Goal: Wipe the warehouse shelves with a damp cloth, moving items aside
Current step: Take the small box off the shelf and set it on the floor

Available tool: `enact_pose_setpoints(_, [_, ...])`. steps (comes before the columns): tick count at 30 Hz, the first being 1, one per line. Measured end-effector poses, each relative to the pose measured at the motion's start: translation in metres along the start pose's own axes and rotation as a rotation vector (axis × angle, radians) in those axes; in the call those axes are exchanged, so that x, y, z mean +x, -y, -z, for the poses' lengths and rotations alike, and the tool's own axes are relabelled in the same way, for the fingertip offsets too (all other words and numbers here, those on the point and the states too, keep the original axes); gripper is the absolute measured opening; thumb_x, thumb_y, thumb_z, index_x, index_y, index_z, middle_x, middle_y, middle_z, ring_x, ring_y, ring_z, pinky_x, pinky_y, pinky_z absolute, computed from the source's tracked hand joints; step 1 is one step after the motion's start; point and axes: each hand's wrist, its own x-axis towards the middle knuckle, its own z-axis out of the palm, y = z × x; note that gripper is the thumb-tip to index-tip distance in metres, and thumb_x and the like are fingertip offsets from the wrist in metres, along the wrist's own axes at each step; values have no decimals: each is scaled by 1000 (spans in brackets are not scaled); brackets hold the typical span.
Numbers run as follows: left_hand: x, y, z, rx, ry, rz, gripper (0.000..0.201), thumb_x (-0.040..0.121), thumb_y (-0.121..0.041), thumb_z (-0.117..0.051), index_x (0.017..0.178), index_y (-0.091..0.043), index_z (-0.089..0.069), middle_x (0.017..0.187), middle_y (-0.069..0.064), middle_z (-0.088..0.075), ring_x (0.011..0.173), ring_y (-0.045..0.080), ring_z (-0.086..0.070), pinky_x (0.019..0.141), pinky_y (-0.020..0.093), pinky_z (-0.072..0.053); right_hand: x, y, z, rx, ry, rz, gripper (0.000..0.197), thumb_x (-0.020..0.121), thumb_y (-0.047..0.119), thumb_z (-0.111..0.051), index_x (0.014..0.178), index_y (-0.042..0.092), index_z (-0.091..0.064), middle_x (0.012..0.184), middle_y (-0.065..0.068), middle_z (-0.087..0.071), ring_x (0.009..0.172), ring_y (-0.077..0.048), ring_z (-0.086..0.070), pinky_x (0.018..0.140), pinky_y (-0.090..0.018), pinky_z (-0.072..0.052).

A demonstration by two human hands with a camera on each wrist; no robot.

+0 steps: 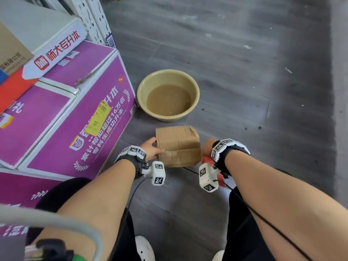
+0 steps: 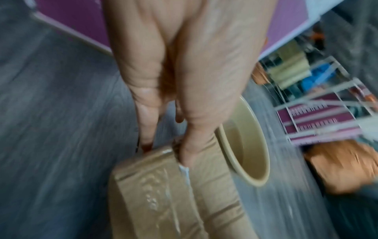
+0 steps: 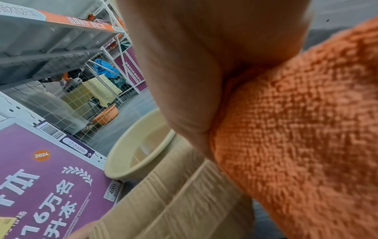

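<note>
A small brown cardboard box [image 1: 178, 146] sits on the grey floor in front of my knees. My left hand [image 1: 153, 149] grips its left edge; in the left wrist view the thumb and fingers [image 2: 146, 142] pinch the box [image 2: 163, 194] at its corner. My right hand [image 1: 206, 146] is against the box's right side, its fingers hidden behind it. An orange cloth [image 1: 206, 159] is bunched in that hand, and it fills the right wrist view as the cloth [image 3: 296, 137] under the palm [image 3: 194, 64].
A yellow basin [image 1: 143, 87] of murky brown water stands just beyond the box. Stacked purple cartons [image 1: 75, 119] and a white shelf upright [image 1: 92, 21] close off the left. Grey plank floor [image 1: 254, 91] spreads to the right and ahead.
</note>
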Motion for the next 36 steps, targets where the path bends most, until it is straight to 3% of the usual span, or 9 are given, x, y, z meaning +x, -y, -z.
enact_pose_setpoints(4, [9,3,4,67,-151,-120,79,76,10,-68,140,-20,-32,147,10,-40,132,26,-42,106,40,-41,-20,-1,4,50,33,-54,32,63,52,-64,80,27,-69,85,7,-68,77,-23,-64,71,-25,-56])
enact_pose_setpoints(6, [9,1,4,128,-143,-91,97,76,9,-68,149,-25,-14,155,7,-24,140,25,-31,111,39,-34,-60,9,10,88,-48,49,21,79,29,-63,66,15,-54,81,1,-58,77,-25,-57,47,-13,-52])
enact_pose_setpoints(8, [7,-4,2,301,-154,-69,104,77,2,-70,151,-26,-4,159,4,-7,144,22,-21,117,33,-23,-73,11,18,27,-119,49,22,83,20,-58,63,17,-49,81,-2,-57,79,-26,-58,51,-13,-54])
enact_pose_setpoints(11, [4,-12,-2,588,-72,-91,85,82,-16,-69,149,-30,-19,159,2,0,146,22,-12,118,31,-18,-60,7,16,229,-64,-64,30,74,36,-60,55,14,-51,65,4,-57,68,-24,-58,76,-26,-55])
enact_pose_setpoints(17, [6,-24,-1,603,-33,-54,64,89,-13,-60,147,-21,-33,159,3,-1,145,20,-18,115,27,-24,-87,5,27,483,-275,111,22,91,10,-50,70,14,-56,68,2,-55,57,-8,-52,36,-15,-41])
enact_pose_setpoints(23, [1,-40,20,570,-57,-31,62,90,-8,-56,146,-25,-34,160,0,4,139,23,-34,101,30,-41,-89,17,53,607,-389,73,38,90,10,-49,53,18,-56,60,3,-54,60,-17,-53,65,-27,-44])
enact_pose_setpoints(28, [-43,-81,59,574,-77,-56,59,91,-8,-56,144,-23,-36,160,2,0,140,25,-30,105,34,-40,-139,39,94,539,-389,172,23,86,18,-59,105,13,-71,98,-1,-71,103,-21,-64,85,-28,-51])
enact_pose_setpoints(31, [-87,-123,93,591,-74,-76,57,93,-11,-52,146,-20,-34,160,6,-2,145,24,-20,112,32,-30,-190,59,129,530,-405,261,29,91,21,-53,115,14,-66,121,-4,-64,113,-23,-59,87,-25,-44])
enact_pose_setpoints(36, [-168,-200,148,424,-64,-155,68,89,-7,-59,148,-14,-25,156,10,-17,142,24,-26,112,29,-25,-281,93,188,551,-442,392,28,94,27,-50,115,18,-67,120,-5,-64,114,-25,-57,95,-27,-43])
